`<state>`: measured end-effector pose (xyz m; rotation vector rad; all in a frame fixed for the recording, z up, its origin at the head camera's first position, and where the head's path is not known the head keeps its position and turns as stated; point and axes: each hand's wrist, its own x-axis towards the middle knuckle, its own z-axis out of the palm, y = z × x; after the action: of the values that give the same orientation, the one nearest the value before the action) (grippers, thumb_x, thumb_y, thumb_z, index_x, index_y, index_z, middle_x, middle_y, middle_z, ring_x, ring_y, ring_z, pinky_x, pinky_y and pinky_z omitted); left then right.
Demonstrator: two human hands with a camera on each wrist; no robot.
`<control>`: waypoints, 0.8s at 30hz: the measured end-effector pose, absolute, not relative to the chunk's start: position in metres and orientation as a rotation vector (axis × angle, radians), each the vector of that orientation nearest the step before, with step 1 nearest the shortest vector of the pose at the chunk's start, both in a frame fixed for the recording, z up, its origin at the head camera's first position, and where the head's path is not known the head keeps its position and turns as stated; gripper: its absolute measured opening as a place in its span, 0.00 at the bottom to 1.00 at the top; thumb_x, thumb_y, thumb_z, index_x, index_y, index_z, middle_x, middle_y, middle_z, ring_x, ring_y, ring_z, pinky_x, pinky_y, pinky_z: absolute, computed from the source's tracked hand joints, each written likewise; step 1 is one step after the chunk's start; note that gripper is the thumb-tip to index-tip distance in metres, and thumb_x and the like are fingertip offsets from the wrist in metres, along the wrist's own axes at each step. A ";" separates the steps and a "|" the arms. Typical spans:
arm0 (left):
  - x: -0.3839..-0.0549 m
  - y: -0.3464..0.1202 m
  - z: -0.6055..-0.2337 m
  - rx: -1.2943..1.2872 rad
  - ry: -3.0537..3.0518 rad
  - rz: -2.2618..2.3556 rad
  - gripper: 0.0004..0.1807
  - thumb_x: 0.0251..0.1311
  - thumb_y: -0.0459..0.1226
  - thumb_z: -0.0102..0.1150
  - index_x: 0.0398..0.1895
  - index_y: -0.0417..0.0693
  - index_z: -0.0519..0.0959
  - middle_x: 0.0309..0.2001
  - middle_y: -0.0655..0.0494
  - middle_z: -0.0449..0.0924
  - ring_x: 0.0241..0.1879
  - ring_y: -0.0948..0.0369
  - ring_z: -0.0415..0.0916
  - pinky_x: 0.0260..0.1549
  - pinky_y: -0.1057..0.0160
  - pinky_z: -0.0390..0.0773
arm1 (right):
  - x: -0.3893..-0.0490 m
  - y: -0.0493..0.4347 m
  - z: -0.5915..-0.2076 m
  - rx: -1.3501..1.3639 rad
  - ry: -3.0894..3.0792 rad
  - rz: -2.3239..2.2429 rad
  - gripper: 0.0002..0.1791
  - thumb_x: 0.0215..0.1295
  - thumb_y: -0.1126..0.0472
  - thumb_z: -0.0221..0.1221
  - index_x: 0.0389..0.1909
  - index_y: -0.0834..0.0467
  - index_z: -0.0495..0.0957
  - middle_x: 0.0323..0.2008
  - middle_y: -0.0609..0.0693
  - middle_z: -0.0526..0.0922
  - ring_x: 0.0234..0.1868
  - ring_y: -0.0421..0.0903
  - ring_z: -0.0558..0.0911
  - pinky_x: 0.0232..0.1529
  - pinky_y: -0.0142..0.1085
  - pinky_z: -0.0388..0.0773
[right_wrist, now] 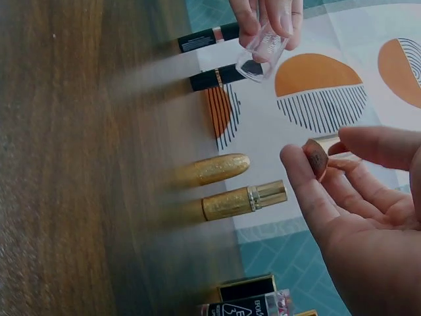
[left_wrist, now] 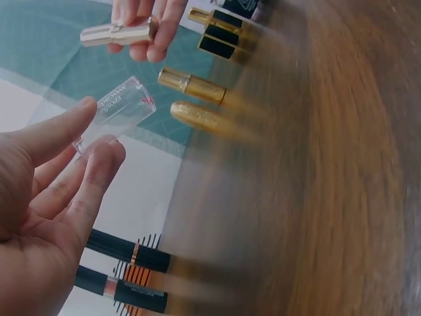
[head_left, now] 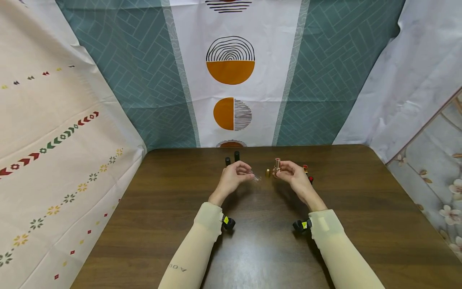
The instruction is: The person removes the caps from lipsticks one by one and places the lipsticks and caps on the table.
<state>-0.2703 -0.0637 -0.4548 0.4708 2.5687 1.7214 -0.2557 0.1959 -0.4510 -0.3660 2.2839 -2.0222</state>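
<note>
Between the thumb and fingers of my left hand (head_left: 232, 177) is a clear plastic cap (left_wrist: 126, 110), its wide end facing up and away in the left wrist view. My right hand (head_left: 296, 179) pinches a shiny rose-gold lipstick tube (head_left: 277, 163) by its base; the base's dark round underside (right_wrist: 318, 160) shows in the right wrist view. Cap and tube are apart. Standing on the table between the hands are a gold lipstick base (right_wrist: 230, 203) and its rounded glittery gold cap (right_wrist: 222, 169), side by side and separate.
Two black lipsticks (head_left: 236, 156) stand behind my left hand. Beside my right hand are a black-and-gold lipstick (left_wrist: 220, 41) and a red-topped one (head_left: 311, 179). A patterned cloth (head_left: 231, 100) hangs behind the brown wooden table (head_left: 173, 208).
</note>
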 end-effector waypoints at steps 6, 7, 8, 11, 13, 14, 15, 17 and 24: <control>-0.272 -0.053 -0.456 0.536 2.592 1.682 0.14 0.64 0.38 0.73 0.50 0.43 0.84 0.46 0.52 0.88 0.44 0.58 0.86 0.47 0.59 0.84 | -0.255 0.197 -0.452 -0.354 2.315 -1.964 0.24 0.75 0.68 0.60 0.65 0.74 0.69 0.58 0.72 0.77 0.53 0.49 0.86 0.54 0.29 0.78; -0.272 -0.051 -0.456 0.540 2.593 1.676 0.14 0.64 0.37 0.73 0.50 0.42 0.84 0.46 0.52 0.88 0.44 0.59 0.86 0.47 0.59 0.84 | -0.255 0.197 -0.453 -0.354 2.321 -1.953 0.24 0.74 0.67 0.61 0.65 0.74 0.69 0.58 0.72 0.77 0.53 0.50 0.86 0.54 0.29 0.78; -0.272 -0.049 -0.456 0.544 2.590 1.672 0.15 0.64 0.37 0.73 0.51 0.41 0.84 0.46 0.52 0.88 0.44 0.59 0.86 0.47 0.60 0.84 | -0.255 0.198 -0.453 -0.356 2.327 -1.943 0.25 0.74 0.67 0.61 0.66 0.75 0.69 0.58 0.71 0.77 0.53 0.52 0.86 0.55 0.30 0.78; -0.272 -0.043 -0.457 0.552 2.587 1.663 0.16 0.65 0.36 0.72 0.52 0.39 0.84 0.46 0.52 0.88 0.43 0.59 0.86 0.46 0.60 0.84 | -0.255 0.199 -0.454 -0.354 2.343 -1.912 0.25 0.75 0.66 0.61 0.66 0.74 0.69 0.58 0.69 0.77 0.54 0.56 0.86 0.58 0.37 0.78; -0.272 -0.039 -0.459 0.551 2.588 1.649 0.16 0.65 0.36 0.72 0.53 0.38 0.84 0.45 0.53 0.88 0.43 0.60 0.85 0.46 0.61 0.84 | -0.255 0.199 -0.455 -0.349 2.365 -1.889 0.24 0.75 0.66 0.62 0.65 0.74 0.70 0.56 0.68 0.78 0.54 0.58 0.85 0.58 0.38 0.78; -0.271 -0.037 -0.459 0.551 2.589 1.643 0.16 0.65 0.36 0.72 0.52 0.38 0.84 0.45 0.53 0.88 0.43 0.60 0.85 0.45 0.61 0.84 | -0.256 0.200 -0.455 -0.348 2.386 -1.871 0.24 0.74 0.66 0.62 0.64 0.73 0.71 0.56 0.68 0.78 0.53 0.58 0.86 0.57 0.38 0.78; -0.271 -0.035 -0.460 0.550 2.590 1.639 0.16 0.65 0.36 0.72 0.52 0.39 0.84 0.45 0.54 0.88 0.43 0.60 0.85 0.45 0.62 0.84 | -0.256 0.200 -0.455 -0.351 2.410 -1.850 0.23 0.74 0.65 0.63 0.64 0.73 0.73 0.55 0.68 0.79 0.52 0.57 0.86 0.56 0.36 0.79; -0.271 -0.032 -0.461 0.551 2.594 1.624 0.15 0.65 0.36 0.72 0.52 0.40 0.85 0.44 0.54 0.88 0.43 0.60 0.85 0.45 0.62 0.84 | -0.256 0.201 -0.455 -0.363 2.461 -1.810 0.21 0.73 0.66 0.64 0.62 0.72 0.75 0.54 0.67 0.81 0.51 0.55 0.85 0.52 0.32 0.79; -0.270 -0.021 -0.463 0.566 2.594 1.577 0.13 0.65 0.35 0.71 0.51 0.43 0.85 0.43 0.56 0.87 0.43 0.63 0.84 0.44 0.63 0.83 | -0.258 0.203 -0.458 -0.428 2.674 -1.578 0.17 0.70 0.65 0.67 0.56 0.68 0.80 0.48 0.61 0.86 0.49 0.55 0.85 0.47 0.36 0.81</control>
<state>-0.2701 -0.0214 -0.4635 0.5660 2.5936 1.5771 -0.2584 0.2029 -0.4578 -0.4276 2.6743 -1.5779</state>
